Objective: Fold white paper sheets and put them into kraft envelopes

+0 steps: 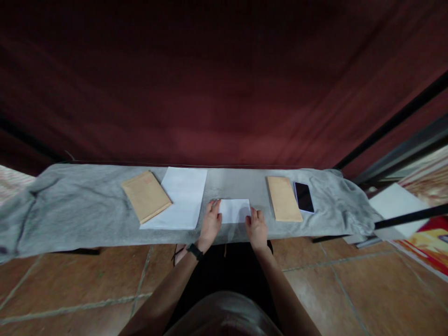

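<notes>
A small folded white sheet of paper point(234, 210) lies on the grey cloth point(80, 210) in front of me. My left hand point(210, 221) rests at its left edge, fingers stretched out and touching the paper. On the paper's lower right corner lies my right hand point(256, 227), fingers flat. A dark band sits on my left wrist point(195, 251).
A larger white sheet point(182, 198) lies to the left with a brown envelope point(146, 195) overlapping it. To the right are another brown envelope point(283, 198) and a black phone point(304, 197). A dark red curtain point(224, 84) hangs behind. Tiled floor lies below.
</notes>
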Tool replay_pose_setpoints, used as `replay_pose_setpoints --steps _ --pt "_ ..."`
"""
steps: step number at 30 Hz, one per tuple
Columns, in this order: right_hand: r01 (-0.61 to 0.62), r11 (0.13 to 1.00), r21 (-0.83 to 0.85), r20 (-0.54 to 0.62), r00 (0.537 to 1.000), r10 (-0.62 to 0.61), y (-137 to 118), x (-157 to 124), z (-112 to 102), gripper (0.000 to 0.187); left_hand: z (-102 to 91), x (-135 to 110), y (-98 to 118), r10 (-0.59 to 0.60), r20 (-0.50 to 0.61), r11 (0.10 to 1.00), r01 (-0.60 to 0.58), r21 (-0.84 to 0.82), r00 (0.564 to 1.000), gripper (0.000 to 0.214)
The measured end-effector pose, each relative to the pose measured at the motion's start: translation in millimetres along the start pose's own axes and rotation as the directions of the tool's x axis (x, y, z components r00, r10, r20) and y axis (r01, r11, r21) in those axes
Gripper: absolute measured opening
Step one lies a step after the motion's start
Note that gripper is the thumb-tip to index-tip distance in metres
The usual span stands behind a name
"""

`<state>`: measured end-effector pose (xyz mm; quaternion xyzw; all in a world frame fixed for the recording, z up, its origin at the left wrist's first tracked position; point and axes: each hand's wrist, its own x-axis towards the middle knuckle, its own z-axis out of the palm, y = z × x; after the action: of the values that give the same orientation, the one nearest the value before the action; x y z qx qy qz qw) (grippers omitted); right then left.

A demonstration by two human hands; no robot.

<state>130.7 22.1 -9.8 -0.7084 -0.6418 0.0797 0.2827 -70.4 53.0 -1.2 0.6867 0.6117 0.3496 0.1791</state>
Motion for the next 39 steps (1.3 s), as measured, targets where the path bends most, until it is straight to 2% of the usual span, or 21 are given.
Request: replay_pose_setpoints --steps 3,6,10,13,19,28,33,39 --pt "0.108 0.994 0.014 -0.041 0.993 -0.107 -2.8 -3.8 2.1 0.041 2.8 -10.8 7.1 0.128 0.035 0.980 -0.132 0.150 0.991 0.051" --pt "0.241 0.963 0.122 -0.017 0.971 -0.240 -11.6 -10.7 8.4 0.043 12.4 -26.7 15.6 0.267 0.166 0.930 -0.298 0.213 0.949 0.049" --pt "0.319 0.928 0.194 0.069 0.939 -0.337 -22.9 -21.0 14.8 0.046 26.8 -46.6 22.9 0.293 0.268 0.890 -0.365 0.274 0.918 0.060" --pt "0.336 0.933 0.130 0.106 0.931 -0.350 -22.4 -27.0 12.8 0.047 28.5 -54.3 22.9 0.268 0.285 0.877 -0.355 0.325 0.920 0.066" --pt "0.355 0.935 0.021 0.109 0.929 -0.355 -6.7 -34.1 3.3 0.053 14.6 -59.0 17.8 0.248 0.258 0.875 -0.331 0.354 0.934 0.065" --pt "0.332 0.943 -0.033 0.079 0.941 -0.329 21.5 -37.4 -3.9 0.055 0.6 -63.7 9.3 0.169 0.182 0.901 -0.226 0.370 0.969 0.065" --pt "0.298 0.952 -0.062 0.052 0.954 -0.295 27.4 -38.6 -9.2 0.053 -3.5 -65.4 5.1 0.149 0.149 0.903 -0.196 0.382 0.978 0.064" --pt "0.285 0.956 -0.065 0.068 0.957 -0.281 26.5 -39.0 -9.3 0.053 0.8 -61.6 19.0 0.133 0.105 0.919 -0.163 0.359 0.985 0.060"
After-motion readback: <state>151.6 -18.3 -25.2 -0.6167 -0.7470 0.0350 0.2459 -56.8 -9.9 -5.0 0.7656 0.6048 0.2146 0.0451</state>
